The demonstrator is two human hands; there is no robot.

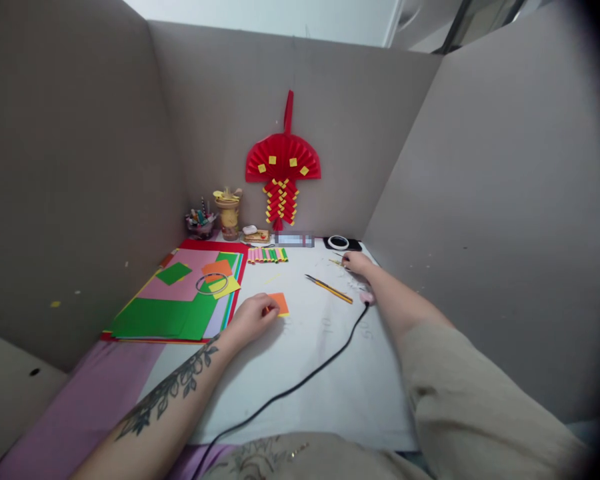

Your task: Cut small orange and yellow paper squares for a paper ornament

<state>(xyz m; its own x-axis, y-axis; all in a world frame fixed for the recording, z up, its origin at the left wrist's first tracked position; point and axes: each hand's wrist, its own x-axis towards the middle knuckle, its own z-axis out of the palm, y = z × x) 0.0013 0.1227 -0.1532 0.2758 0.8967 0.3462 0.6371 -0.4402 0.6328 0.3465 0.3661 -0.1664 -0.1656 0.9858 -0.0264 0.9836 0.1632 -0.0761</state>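
Observation:
My left hand (256,319) rests on the white tabletop with its fingers curled together on a small orange paper square (281,302). A yellow strip shows along that paper's lower edge. Farther off to the right, my right hand (357,263) is closed low over the table. Thin yellowish and dark pieces (336,262) lie at its fingertips, too small to name. Between the hands lies a slim yellow-and-black pencil-like tool (330,289), slanting across the table. Behind it sits a row of short rolled paper tubes (268,255) in pink, green and yellow.
Coloured paper sheets (150,320) are stacked at left, a clear ring (212,284) on them. A black cable (300,385) crosses the table to a pink device (366,298). A red fan ornament (283,157) hangs on the back panel. A cup (229,217) stands at the back.

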